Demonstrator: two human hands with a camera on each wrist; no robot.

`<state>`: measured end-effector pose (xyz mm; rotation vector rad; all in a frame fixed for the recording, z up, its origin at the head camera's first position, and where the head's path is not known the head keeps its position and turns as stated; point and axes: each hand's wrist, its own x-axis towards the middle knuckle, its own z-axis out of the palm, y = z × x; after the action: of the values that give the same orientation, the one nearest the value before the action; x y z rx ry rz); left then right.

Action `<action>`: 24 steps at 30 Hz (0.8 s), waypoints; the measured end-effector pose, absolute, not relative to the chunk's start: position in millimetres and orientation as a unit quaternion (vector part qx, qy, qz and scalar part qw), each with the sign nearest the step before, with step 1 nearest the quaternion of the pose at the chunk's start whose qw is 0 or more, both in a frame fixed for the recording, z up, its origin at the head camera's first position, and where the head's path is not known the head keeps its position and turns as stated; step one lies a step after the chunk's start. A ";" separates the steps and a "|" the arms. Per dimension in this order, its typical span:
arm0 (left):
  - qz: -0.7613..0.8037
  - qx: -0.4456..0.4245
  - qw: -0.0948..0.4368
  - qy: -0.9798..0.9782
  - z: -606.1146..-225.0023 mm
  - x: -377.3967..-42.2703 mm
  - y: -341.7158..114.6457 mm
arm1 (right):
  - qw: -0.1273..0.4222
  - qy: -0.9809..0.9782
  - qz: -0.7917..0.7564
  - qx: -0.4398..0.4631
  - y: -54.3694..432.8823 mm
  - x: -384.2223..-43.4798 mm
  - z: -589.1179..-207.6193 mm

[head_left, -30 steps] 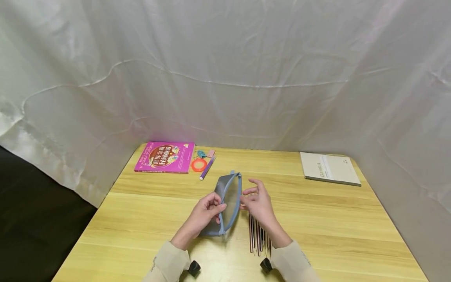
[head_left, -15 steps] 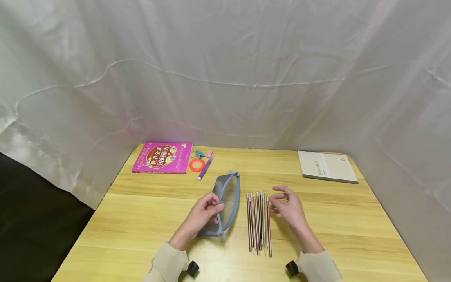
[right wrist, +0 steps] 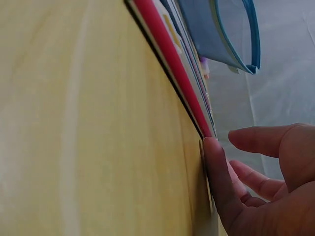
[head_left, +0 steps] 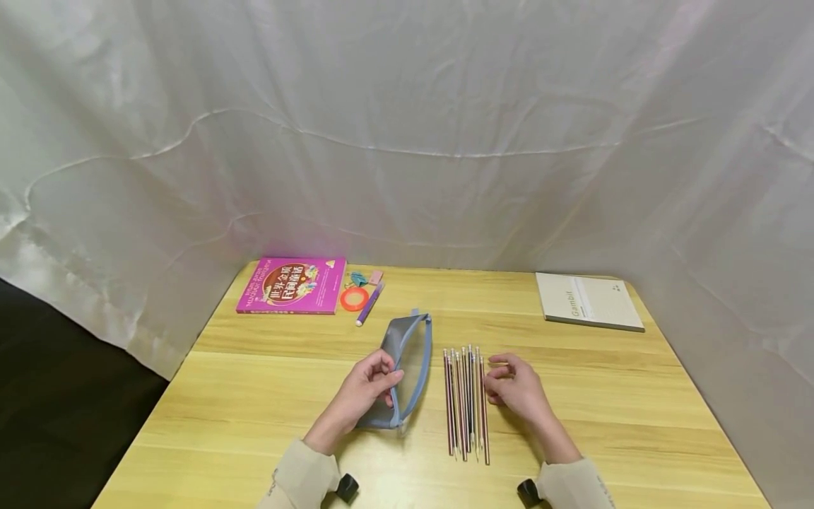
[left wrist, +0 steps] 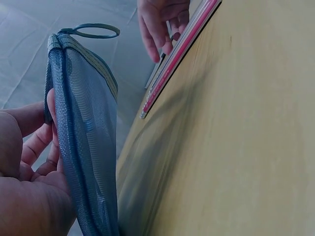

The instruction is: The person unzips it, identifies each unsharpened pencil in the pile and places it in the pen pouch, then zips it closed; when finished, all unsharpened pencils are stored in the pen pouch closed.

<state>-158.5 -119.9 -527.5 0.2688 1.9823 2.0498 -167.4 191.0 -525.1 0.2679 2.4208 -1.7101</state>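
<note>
My left hand (head_left: 372, 385) pinches the near side of a blue-grey mesh pencil case (head_left: 397, 332), whose zip mouth gapes toward the right. In the left wrist view the case (left wrist: 91, 132) stands up off the table with a loop at its top corner. Several pencils (head_left: 466, 406) lie side by side on the table, to the right of the case. Beside the rightmost of them is my right hand (head_left: 518, 389), fingers loosely bent. One fingertip meets the end of a red pencil (right wrist: 172, 64) in the right wrist view, while the other fingers stay apart from it.
A pink book (head_left: 292, 285) lies at the back left. Next to it are an orange ring (head_left: 354, 299), a purple marker (head_left: 369, 304), a pink eraser (head_left: 376, 277) and a small teal item (head_left: 359, 279). A cream notebook (head_left: 590, 302) lies back right. Pale curtains (head_left: 407, 177) surround the wooden table (head_left: 572, 403).
My right hand has left the pencil case's edge, swung right past the pencils and come down beside the rightmost one. The left hand keeps its hold on the case.
</note>
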 end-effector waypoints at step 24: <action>0.710 0.079 0.144 0.685 -524.3 -157.2 -119.0 | 0.084 0.834 -0.540 0.078 192.8 -175.5 -524.1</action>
<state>-157.2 -119.0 -524.3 0.2277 1.9742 2.0455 -175.5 192.8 -524.1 0.2332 2.4880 -1.6114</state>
